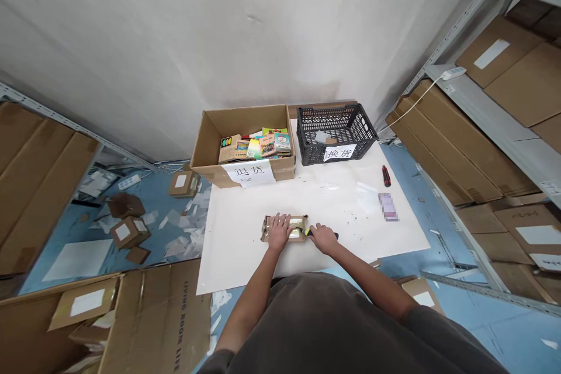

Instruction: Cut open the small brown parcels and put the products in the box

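A small brown parcel (pixel 298 222) with shiny clear tape lies flat on the white table (pixel 236 257), close to the front edge. Across its left part rests my left hand (pixel 279 232), fingers stretched out and pressing on it. My right hand (pixel 324 238) is closed around a black and yellow box cutter (pixel 310 232) at the parcel's right end. The cutter's tip meets the parcel's right side; the blade itself is too small to make out.
Behind stand a cardboard box (pixel 205 146) of small colourful packs and a black plastic crate (pixel 307 155). A red and black knife (pixel 386 176) lies at the right. Shelves of cartons (pixel 456 140) flank the table; boxes (pixel 127 231) and paper scraps litter the blue floor.
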Motion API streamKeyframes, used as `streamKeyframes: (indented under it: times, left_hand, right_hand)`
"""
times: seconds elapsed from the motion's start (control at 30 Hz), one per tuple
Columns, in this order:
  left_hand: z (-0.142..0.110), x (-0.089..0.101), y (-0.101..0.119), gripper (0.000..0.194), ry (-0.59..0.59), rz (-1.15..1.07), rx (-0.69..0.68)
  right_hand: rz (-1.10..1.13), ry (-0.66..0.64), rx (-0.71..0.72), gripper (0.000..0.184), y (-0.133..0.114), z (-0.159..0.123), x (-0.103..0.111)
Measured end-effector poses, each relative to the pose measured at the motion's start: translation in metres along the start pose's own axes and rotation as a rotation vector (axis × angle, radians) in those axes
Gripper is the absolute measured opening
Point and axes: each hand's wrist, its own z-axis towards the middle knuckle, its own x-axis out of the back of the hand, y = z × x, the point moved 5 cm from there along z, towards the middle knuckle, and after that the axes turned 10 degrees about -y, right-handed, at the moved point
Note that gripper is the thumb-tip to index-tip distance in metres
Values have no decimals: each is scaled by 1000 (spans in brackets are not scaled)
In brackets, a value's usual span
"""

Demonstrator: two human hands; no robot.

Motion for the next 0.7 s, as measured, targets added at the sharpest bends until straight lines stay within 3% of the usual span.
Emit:
streamKeyframes:
  times: [0.27, 0.57, 0.7]
  left_hand:
    - [-2, -4, 5, 48, 109, -30, 34]
    - [-2, -4, 7, 42, 196, -38, 28]
    - [-5, -2, 6, 41, 173, -57, 90]
  right_hand:
    - [-120, -26, 0, 35, 9, 12, 20]
    - [-248, -103, 167, 34, -7, 33, 31]
    - [-216, -26, 173, 31, 18, 33, 41]
